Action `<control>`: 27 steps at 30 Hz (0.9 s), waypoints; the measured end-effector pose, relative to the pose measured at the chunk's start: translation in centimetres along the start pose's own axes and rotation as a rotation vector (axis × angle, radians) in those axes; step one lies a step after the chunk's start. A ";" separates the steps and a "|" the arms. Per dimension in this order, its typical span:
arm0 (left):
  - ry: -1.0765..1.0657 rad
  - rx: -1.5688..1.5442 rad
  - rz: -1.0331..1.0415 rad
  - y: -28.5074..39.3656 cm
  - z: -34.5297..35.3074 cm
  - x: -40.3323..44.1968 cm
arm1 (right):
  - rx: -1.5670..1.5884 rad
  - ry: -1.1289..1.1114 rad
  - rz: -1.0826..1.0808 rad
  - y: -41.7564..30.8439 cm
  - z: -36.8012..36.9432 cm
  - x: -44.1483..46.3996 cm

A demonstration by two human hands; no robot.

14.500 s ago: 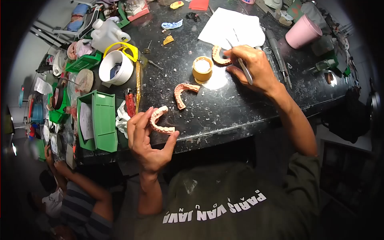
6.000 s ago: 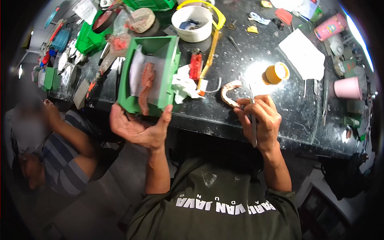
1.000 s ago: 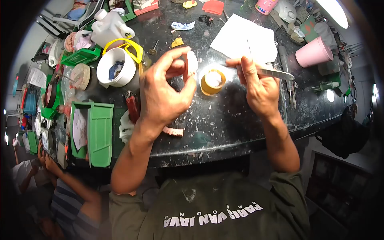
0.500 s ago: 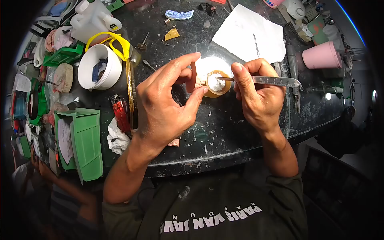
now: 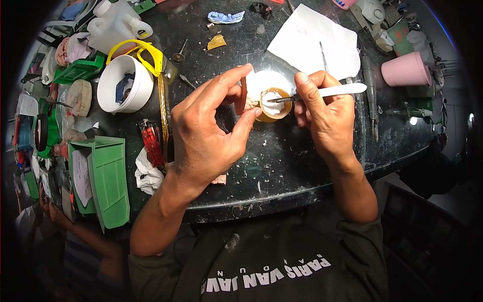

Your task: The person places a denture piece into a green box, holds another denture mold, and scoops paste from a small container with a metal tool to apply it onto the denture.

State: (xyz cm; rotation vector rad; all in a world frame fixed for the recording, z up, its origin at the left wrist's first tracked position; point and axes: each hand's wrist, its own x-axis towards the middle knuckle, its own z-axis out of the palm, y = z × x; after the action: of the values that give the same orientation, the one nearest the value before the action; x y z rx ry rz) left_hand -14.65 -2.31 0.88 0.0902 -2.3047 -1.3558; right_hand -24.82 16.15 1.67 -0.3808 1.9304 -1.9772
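Note:
My left hand (image 5: 209, 123) grips a pale dental cast (image 5: 249, 98) between thumb and fingers, at the left rim of a small amber cup (image 5: 274, 119). White powder or paste (image 5: 272, 106) lies in this cup; which of the two I cannot tell. In my right hand (image 5: 328, 113) is a slim spatula (image 5: 347, 90), pinched by thumb and fingers. Its white handle points right, and its dark, narrow tip reaches into the cup onto the white material. Fingers hide part of the cast.
White paper (image 5: 314, 43) carries a thin metal instrument (image 5: 323, 56). A grey handpiece (image 5: 370, 85) and pink cup (image 5: 406, 69) stand to the right. On the left are a white tub (image 5: 111, 98), green bin (image 5: 111, 181) and red lighter (image 5: 151, 143). A blue dental impression (image 5: 226, 18) lies at the back.
The spatula has turned in my right hand: its handle's marked grey face has given way to a bright white one, and its end has tilted upward. My left hand has hardly moved.

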 end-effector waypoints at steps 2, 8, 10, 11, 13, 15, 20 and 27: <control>-0.007 -0.007 -0.015 0.0 -0.2 -0.1 | 0.054 0.001 0.031 0.2 -0.3 0.1; 0.005 -0.034 0.032 0.2 -0.7 -0.2 | 0.235 -0.033 -0.102 0.1 -0.6 -1.0; 0.008 -0.041 0.056 0.4 -1.0 -0.1 | 0.217 -0.063 -0.216 0.4 -0.7 -1.4; -0.006 -0.054 0.045 0.6 -1.2 -0.1 | 0.200 -0.070 -0.274 0.6 -0.6 -1.5; -0.037 -0.105 0.008 0.9 -1.5 -0.2 | 0.208 -0.121 -0.362 0.8 -0.6 -1.8; -0.079 -0.151 -0.037 0.9 -1.8 -0.3 | 0.157 -0.144 -0.442 0.5 -0.4 -2.1; -0.048 -0.246 -0.049 0.6 -1.8 -0.4 | 0.018 -0.205 -0.568 0.1 -0.5 -2.0; -0.140 -0.231 -0.065 1.1 -2.8 -0.4 | -0.180 -0.200 -0.638 -0.7 -0.6 -2.0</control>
State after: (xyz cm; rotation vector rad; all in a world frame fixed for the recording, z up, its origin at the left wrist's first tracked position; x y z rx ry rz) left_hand -12.97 -3.89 2.80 -0.0030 -2.2545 -1.7005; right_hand -23.29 17.59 2.45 -1.3295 2.0193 -2.0018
